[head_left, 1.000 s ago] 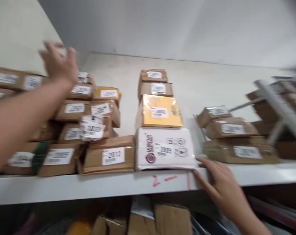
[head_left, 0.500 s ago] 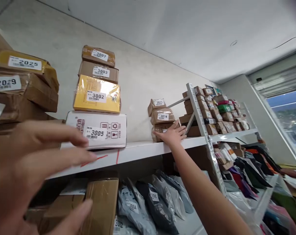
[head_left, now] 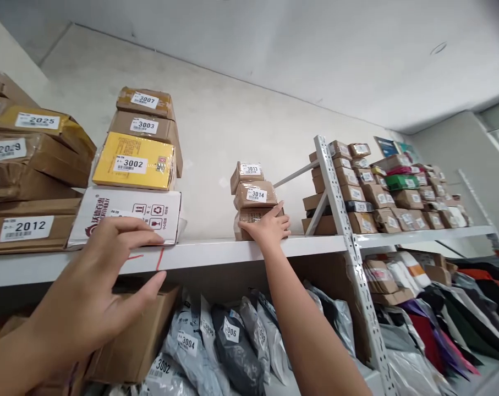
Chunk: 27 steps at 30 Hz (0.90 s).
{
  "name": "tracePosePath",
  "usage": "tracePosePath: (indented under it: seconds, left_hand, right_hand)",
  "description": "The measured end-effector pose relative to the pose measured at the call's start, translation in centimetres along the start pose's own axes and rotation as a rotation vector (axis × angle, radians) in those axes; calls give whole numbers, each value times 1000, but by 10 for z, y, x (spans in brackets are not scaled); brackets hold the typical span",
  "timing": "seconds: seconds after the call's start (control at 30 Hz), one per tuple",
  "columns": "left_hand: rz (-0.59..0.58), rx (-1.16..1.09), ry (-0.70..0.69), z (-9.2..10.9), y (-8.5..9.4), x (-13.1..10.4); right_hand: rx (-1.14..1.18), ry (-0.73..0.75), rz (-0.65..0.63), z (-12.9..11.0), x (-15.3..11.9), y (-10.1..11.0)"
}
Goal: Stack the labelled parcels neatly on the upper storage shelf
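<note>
My right hand (head_left: pixel 269 226) reaches up to the top shelf (head_left: pixel 216 252) and lies against the bottom brown parcel (head_left: pixel 249 218) of a small stack; above it sit parcels labelled 3014 (head_left: pixel 255 194) and 3013 (head_left: pixel 247 171). My left hand (head_left: pixel 96 286) is raised in front of the shelf edge with fingers spread, its fingertips at the white box (head_left: pixel 125 214). On that box stand a yellow parcel 3002 (head_left: pixel 134 161), then brown parcels 3003 (head_left: pixel 144 126) and 3007 (head_left: pixel 144 101).
Brown parcels 2012 (head_left: pixel 26 226), 2029 and 2025 are stacked at the left. A slotted metal upright (head_left: pixel 343 220) divides the shelving; several small parcels (head_left: pixel 381 187) fill the bay beyond. Grey and black mailer bags (head_left: pixel 228 341) and a cardboard box (head_left: pixel 137 335) sit on the lower shelf.
The view swung from the left parcels toward the right. My right hand went from the white box's corner to the small stack. My left hand came down from the left parcels to the shelf edge.
</note>
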<state>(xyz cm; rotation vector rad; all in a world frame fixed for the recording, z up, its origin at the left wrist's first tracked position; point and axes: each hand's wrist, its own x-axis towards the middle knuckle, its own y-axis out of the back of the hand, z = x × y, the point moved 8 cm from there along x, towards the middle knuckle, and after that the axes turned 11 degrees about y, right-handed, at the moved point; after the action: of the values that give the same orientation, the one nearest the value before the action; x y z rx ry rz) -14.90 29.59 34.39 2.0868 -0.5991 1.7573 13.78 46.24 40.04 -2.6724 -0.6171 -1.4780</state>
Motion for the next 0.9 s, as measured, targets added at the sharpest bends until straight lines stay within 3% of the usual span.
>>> tracePosePath:
  seconds: [0.27, 0.5, 0.67, 0.77, 0.9]
  left_hand:
    - [-125, 220, -43, 16, -59, 35]
    - [-262, 373, 60, -10, -99, 53]
    - [-219, 406, -15, -20, -111, 47]
    - [-151, 453, -50, -23, -117, 40]
    - [-99, 531, -128, -19, -127, 30]
  right_hand:
    - [220, 77, -82, -50, -33, -12]
    - [365, 111, -222, -95, -61, -33]
    - [382, 230, -236, -86, -62, -25]
    - [479, 370, -275, -72, -50, -21]
    - [617, 424, -290, -59, -34, -22]
